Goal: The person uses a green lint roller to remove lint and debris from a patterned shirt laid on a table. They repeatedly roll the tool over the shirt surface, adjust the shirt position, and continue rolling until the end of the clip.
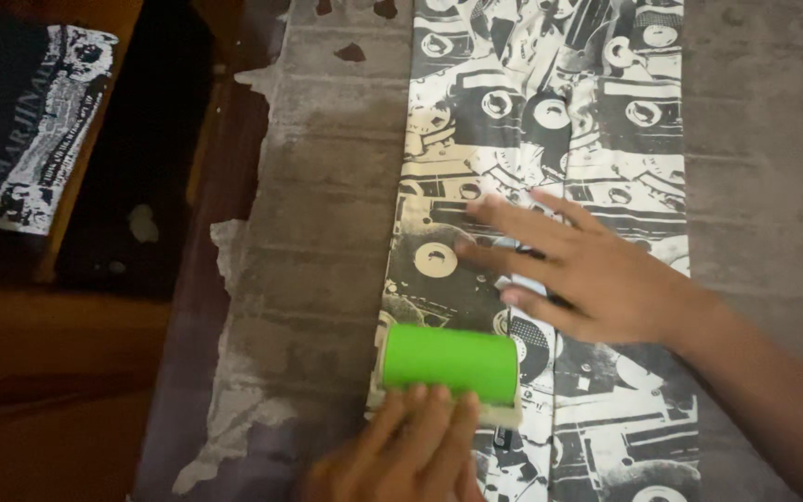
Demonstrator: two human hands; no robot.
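Green cylinder roller (pixel 451 361) lies crosswise just above the left hand (pixel 401 455), whose fingers (pixel 417 409) press together against its near edge. Right hand (pixel 587 270), fingers spread flat, pins the black-and-white cassette-print cloth strip (pixel 550 130) running lengthwise along the worn grey worktop (pixel 318 223).

Pretty open up top, the printed cloth (pixel 550 121) runs flat and bare past the right hand (pixel 597 274), and the grey surface (pixel 327 232) to either side is free too. Down low it's tight: the green roller (pixel 451 361) and left hand (pixel 411 451) block the cloth's left edge, with the right hand just beyond
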